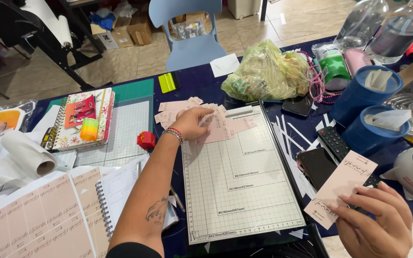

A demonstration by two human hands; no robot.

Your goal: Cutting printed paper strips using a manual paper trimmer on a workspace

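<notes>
At the far end of the paper trimmer (pixel 244 191), a loose heap of pink cards (pixel 206 122) lies half on the gridded board and half on the dark blue table (pixel 201 81). The left hand (pixel 192 123) rests flat on this heap, fingers spread and pressing down, gripping nothing. To do this well, I judge the palm should stay light so the cards slide into a square stack instead of fanning out toward the green cutting mat (pixel 130 124). The left arm stretches forward across a spiral notebook (pixel 115 191), wrist bent slightly down, a beaded bracelet at the cuff.

Near the right edge, the right hand (pixel 378 224) pinches one pink card (pixel 340 188) by its lower corner, thumb on top, holding it tilted above a black phone (pixel 316 165) and a remote control (pixel 333 141). Two blue tubs (pixel 359 102) with tissue stand just beyond.
</notes>
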